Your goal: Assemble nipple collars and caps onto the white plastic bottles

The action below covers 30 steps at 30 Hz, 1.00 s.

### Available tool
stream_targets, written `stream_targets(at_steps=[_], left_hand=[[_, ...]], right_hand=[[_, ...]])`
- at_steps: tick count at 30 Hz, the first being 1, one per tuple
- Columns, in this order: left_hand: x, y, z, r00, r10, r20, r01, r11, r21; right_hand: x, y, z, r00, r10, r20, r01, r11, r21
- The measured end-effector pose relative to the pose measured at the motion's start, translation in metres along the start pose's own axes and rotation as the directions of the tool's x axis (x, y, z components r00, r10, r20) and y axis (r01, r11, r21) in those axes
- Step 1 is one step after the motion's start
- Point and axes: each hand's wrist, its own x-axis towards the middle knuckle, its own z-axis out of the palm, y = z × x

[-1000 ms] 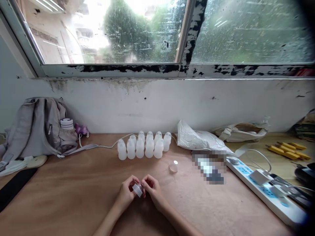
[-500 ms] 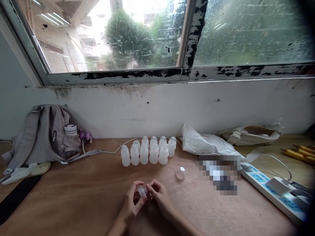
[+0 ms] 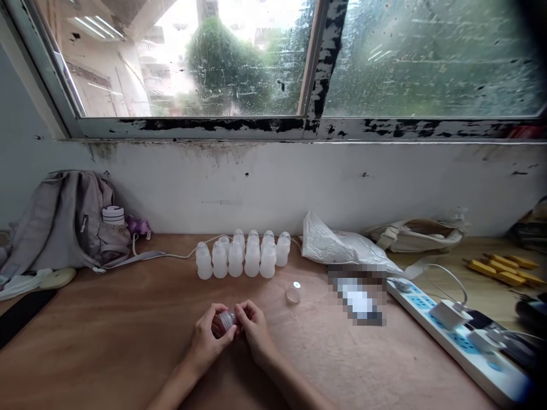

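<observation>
My left hand point(image 3: 206, 335) is closed round a small clear ribbed plastic collar point(image 3: 227, 320), held tilted above the wooden table point(image 3: 128, 341). The thumb and fingers of my right hand point(image 3: 253, 326) are pinched together at the collar's right end; what lies between those fingertips is hidden. Right of my hands, a clear cap point(image 3: 293, 296) rests on the table, with a small white disc point(image 3: 296, 285) at its far side. Behind them stand several upright translucent white bottles point(image 3: 235, 263) in close rows. Most have clear domed tops, and one at the back appears uncovered.
A grey backpack point(image 3: 64, 222) and a dark flat object point(image 3: 25, 313) lie at the left. To the right are a silvery plastic bag point(image 3: 329, 242), a blurred-out item, a power strip point(image 3: 453, 336) with plugs and cables, and several yellow objects point(image 3: 504, 267).
The whole view has shifted, so everything sits further left and slightly higher. My hands keep their hold on the collar, which is turned slightly; the bottles and cap stay in place.
</observation>
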Motion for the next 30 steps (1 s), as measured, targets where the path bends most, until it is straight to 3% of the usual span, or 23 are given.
stream_targets(at_steps=[4, 9, 13, 16, 18, 19, 21, 25, 30], left_hand=[[-0.004, 0.007, -0.003, 0.998, 0.049, 0.034, -0.051, 0.997, 0.059], [0.005, 0.020, -0.013, 0.968, 0.250, -0.035, -0.237, 0.948, 0.215], [0.046, 0.052, -0.041, 0.905, 0.417, -0.079, -0.361, 0.855, 0.371], [0.095, 0.082, -0.063, 0.902, 0.431, -0.037, -0.366, 0.805, 0.466], [0.131, 0.097, -0.072, 0.946, 0.315, 0.078, -0.299, 0.756, 0.583], [0.149, 0.102, -0.074, 0.969, 0.192, 0.155, -0.247, 0.719, 0.650], [0.182, 0.104, -0.076, 0.972, 0.080, 0.223, -0.214, 0.699, 0.682], [0.227, 0.094, -0.074, 0.933, -0.128, 0.336, -0.174, 0.657, 0.734], [0.242, 0.075, -0.067, 0.865, -0.280, 0.416, -0.167, 0.622, 0.765]], right_hand=[[-0.001, -0.003, -0.001, 1.000, -0.022, 0.004, 0.022, 1.000, 0.005], [-0.003, -0.012, -0.015, 0.998, -0.052, -0.018, 0.051, 0.998, -0.043], [-0.001, -0.022, -0.045, 0.996, -0.087, 0.016, 0.089, 0.984, -0.157], [0.002, -0.025, -0.066, 0.993, -0.114, 0.025, 0.117, 0.968, -0.222], [0.004, -0.024, -0.073, 0.993, -0.121, 0.017, 0.121, 0.970, -0.213], [0.005, -0.024, -0.075, 0.993, -0.120, 0.013, 0.120, 0.972, -0.203], [0.005, -0.023, -0.076, 0.993, -0.117, 0.014, 0.117, 0.974, -0.193], [0.003, -0.022, -0.073, 0.994, -0.113, 0.016, 0.114, 0.974, -0.197], [0.002, -0.024, -0.073, 0.992, -0.126, -0.004, 0.123, 0.977, -0.172]])
